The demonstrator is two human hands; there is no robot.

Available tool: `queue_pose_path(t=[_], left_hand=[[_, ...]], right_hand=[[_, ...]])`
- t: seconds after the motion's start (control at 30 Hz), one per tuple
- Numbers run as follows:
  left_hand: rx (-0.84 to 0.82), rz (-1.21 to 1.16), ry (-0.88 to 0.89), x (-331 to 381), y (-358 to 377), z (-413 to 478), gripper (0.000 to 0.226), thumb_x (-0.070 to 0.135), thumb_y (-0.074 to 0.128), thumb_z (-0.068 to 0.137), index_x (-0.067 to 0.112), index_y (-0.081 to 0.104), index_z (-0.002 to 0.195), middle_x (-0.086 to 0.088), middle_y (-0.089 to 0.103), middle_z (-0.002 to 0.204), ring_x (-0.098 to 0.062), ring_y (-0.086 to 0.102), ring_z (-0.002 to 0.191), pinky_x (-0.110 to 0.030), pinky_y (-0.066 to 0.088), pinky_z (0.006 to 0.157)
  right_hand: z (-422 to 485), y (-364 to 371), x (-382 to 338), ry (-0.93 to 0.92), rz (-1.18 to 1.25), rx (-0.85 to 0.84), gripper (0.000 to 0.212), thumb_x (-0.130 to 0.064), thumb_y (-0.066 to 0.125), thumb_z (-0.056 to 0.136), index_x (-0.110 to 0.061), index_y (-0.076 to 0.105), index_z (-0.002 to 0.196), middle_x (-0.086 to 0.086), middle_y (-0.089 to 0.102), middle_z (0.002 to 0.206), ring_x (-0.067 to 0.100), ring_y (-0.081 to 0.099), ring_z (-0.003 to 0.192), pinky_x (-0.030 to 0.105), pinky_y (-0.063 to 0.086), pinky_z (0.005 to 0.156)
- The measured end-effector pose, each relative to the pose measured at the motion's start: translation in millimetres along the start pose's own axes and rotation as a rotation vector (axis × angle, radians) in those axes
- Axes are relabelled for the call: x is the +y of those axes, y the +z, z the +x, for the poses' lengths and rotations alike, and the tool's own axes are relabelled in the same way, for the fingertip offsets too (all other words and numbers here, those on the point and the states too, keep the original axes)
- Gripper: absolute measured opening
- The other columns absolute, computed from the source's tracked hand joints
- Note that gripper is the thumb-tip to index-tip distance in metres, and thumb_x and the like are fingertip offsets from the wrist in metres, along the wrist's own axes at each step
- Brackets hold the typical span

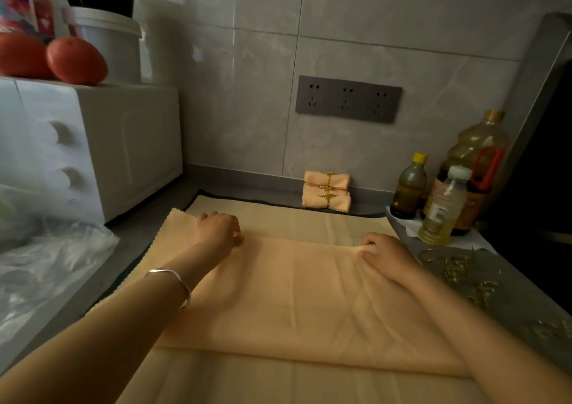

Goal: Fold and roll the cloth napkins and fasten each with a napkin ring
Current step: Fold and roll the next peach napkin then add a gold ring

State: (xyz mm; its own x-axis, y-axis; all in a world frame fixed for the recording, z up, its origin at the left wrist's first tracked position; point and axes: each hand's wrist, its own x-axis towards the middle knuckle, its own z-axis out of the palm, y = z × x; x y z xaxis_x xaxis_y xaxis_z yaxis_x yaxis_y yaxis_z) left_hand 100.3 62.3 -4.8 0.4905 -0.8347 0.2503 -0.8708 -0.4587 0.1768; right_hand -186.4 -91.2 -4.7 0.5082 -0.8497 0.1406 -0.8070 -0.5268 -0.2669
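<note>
A peach cloth napkin (297, 295) lies folded over itself on top of more peach cloth on the counter. My left hand (219, 230) pinches the fold's far left corner. My right hand (387, 256) pinches the far right corner, where the cloth bunches a little. Three rolled napkins (326, 191) with gold rings are stacked against the back wall. Several loose gold napkin rings (458, 272) lie on the counter to the right of my right hand.
A white microwave (93, 146) with two oranges (75, 59) on top stands at the left. Clear plastic bags (46, 267) lie in front of it. Oil bottles (445, 202) stand at the right, beside a dark appliance (538, 155). A wall socket strip (348, 98) is behind.
</note>
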Motion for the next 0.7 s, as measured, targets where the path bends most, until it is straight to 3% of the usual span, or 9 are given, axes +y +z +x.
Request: queue_pose_path(t=[0.17, 0.27, 0.37, 0.47, 0.57, 0.7], left_hand=[[0.105, 0.020, 0.076, 22.5, -4.9, -29.0, 0.047, 0.007, 0.051, 0.091, 0.023, 0.043, 0.135, -0.001, 0.042, 0.141, -0.021, 0.034, 0.133, -0.035, 0.020, 0.113], [-0.009, -0.149, 0.157, 40.3, -7.7, -60.0, 0.049, -0.001, 0.039, 0.092, 0.025, 0.048, 0.132, 0.001, 0.047, 0.137, -0.017, 0.044, 0.124, -0.033, 0.035, 0.106], [-0.199, -0.180, 0.219, 48.7, -12.0, -96.0, 0.041, 0.012, 0.032, 0.097, 0.022, 0.047, 0.134, -0.001, 0.048, 0.137, -0.020, 0.046, 0.124, -0.036, 0.039, 0.104], [-0.286, -0.019, 0.239, 55.6, -10.1, -124.1, 0.045, 0.029, 0.024, 0.101, 0.016, 0.030, 0.144, -0.004, 0.029, 0.152, -0.022, 0.027, 0.139, -0.039, 0.024, 0.113], [-0.305, -0.001, 0.205, 60.6, -4.1, -135.4, 0.054, 0.036, 0.016, 0.102, 0.016, 0.006, 0.151, -0.001, 0.002, 0.159, -0.022, 0.003, 0.146, -0.043, 0.005, 0.117], [-0.301, -0.021, 0.191, 59.4, 0.9, -136.2, 0.055, 0.038, 0.012, 0.102, 0.018, 0.002, 0.151, 0.000, -0.003, 0.159, -0.020, -0.003, 0.146, -0.042, -0.001, 0.117]], right_hand=[[-25.9, 2.4, -19.3, -0.087, -0.060, 0.179, 0.030, -0.027, 0.048, 0.096, -0.022, 0.050, 0.126, -0.005, 0.045, 0.135, 0.018, 0.043, 0.123, 0.031, 0.030, 0.105], [-51.7, 4.4, -46.8, -0.160, 0.093, 0.175, 0.031, -0.023, 0.041, 0.099, -0.017, 0.057, 0.124, -0.002, 0.049, 0.135, 0.016, 0.045, 0.123, 0.029, 0.031, 0.107], [-81.5, 10.2, -76.2, -0.176, 0.214, 0.039, 0.035, -0.016, 0.040, 0.098, -0.013, 0.054, 0.130, 0.000, 0.045, 0.142, 0.014, 0.039, 0.132, 0.022, 0.025, 0.109], [-103.5, 21.2, -100.9, -0.217, 0.244, -0.009, 0.039, -0.014, 0.037, 0.098, -0.010, 0.048, 0.135, 0.003, 0.040, 0.147, 0.014, 0.035, 0.135, 0.018, 0.021, 0.110], [-113.4, 33.5, -124.2, -0.208, 0.193, -0.030, 0.042, -0.017, 0.032, 0.100, -0.012, 0.041, 0.140, 0.002, 0.034, 0.151, 0.015, 0.030, 0.138, 0.024, 0.020, 0.113], [-119.4, 49.7, -138.9, -0.184, 0.040, -0.073, 0.046, -0.024, 0.023, 0.102, -0.019, 0.026, 0.147, -0.002, 0.020, 0.156, 0.013, 0.015, 0.143, 0.033, 0.009, 0.116]])
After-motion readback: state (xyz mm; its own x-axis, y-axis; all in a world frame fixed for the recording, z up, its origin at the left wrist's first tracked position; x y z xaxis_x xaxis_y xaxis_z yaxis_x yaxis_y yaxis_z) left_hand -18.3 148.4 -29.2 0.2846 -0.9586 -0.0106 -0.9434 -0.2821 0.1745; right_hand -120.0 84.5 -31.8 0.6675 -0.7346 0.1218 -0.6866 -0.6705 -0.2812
